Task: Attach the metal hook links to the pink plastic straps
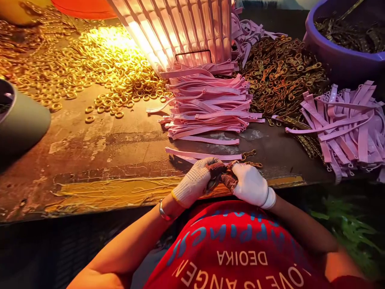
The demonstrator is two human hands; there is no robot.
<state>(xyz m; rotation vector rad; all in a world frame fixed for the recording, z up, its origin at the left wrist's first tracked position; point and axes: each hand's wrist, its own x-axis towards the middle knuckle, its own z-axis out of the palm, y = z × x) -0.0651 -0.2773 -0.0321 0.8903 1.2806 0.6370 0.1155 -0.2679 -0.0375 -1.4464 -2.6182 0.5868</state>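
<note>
My left hand (pixel 194 178), in a pale dotted work glove with brown fingertips, is closed near the table's front edge. Against it, my right hand (pixel 251 182), in a white glove with brown fingers, is closed too. The fingertips of both meet; whatever they pinch is hidden by the gloves. Just beyond them lies a pink strap (pixel 204 154) with a gold-coloured snap hook (pixel 249 154) at its right end. A second snap hook (pixel 254 164) shows beside my right fingers. Farther back is a stack of pink straps (pixel 210 106).
Loose gold rings (pixel 117 100) spread over the left of the worn table (pixel 75 148). A ribbed translucent panel (pixel 186 32) stands behind the straps. To the right are a heap of metal hooks (pixel 282 76), more pink straps (pixel 345 124) and a purple basin (pixel 339 52). A grey container (pixel 24 116) stands left.
</note>
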